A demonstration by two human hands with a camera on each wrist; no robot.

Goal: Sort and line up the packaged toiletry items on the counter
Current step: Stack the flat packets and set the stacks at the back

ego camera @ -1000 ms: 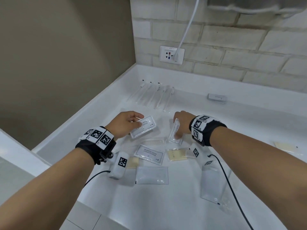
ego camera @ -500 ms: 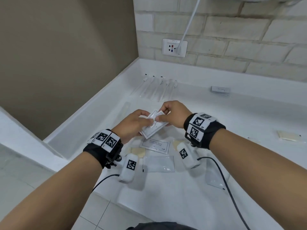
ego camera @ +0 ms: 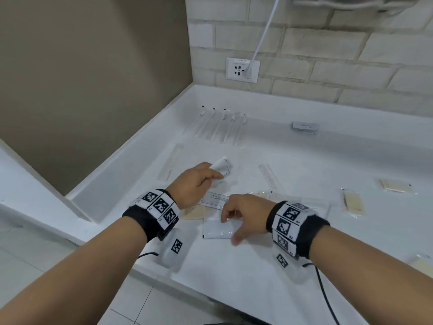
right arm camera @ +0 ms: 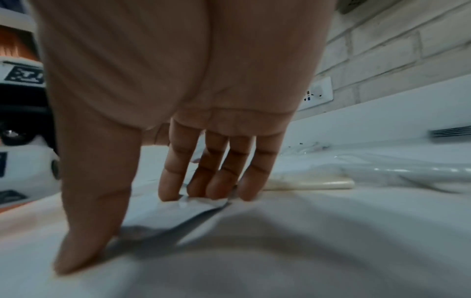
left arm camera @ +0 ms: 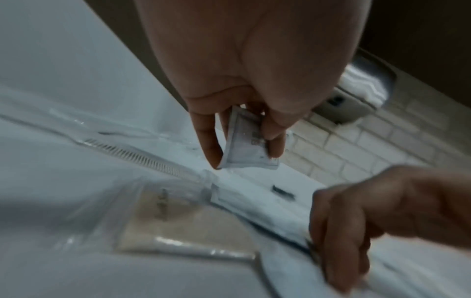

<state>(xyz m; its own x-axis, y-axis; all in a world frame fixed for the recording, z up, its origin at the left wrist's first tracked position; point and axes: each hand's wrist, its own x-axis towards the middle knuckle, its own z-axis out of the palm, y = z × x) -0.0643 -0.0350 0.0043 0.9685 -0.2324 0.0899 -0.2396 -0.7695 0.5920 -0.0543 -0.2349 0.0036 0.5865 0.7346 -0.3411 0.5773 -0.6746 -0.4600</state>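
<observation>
My left hand point(ego camera: 212, 172) pinches a printed white sachet point(ego camera: 221, 166) a little above the white counter point(ego camera: 304, 242). In the left wrist view the sachet point(left arm camera: 244, 145) hangs between thumb and fingers of that hand point(left arm camera: 244, 149). My right hand point(ego camera: 230, 227) is spread over a plain white sachet point(ego camera: 214, 229) lying flat near the front edge. The right wrist view shows its fingertips point(right arm camera: 203, 193) touching the far edge of this sachet point(right arm camera: 163, 213) and the thumb down at the near edge. Another printed sachet point(ego camera: 214, 199) lies between the hands.
Wrapped toothbrushes point(ego camera: 220, 125) lie in a row at the back. Clear combs point(ego camera: 171, 160) point(ego camera: 269, 177) lie left and right of centre. Beige packets point(ego camera: 353, 204) point(ego camera: 396, 186) point(ego camera: 194, 212) are scattered. A small box point(ego camera: 305, 126) sits near the back wall, below a socket point(ego camera: 242, 69).
Both hands held the printed sachet together half a second ago. My right hand has let go and dropped onto the plain sachet near the front; my left hand keeps the printed sachet.
</observation>
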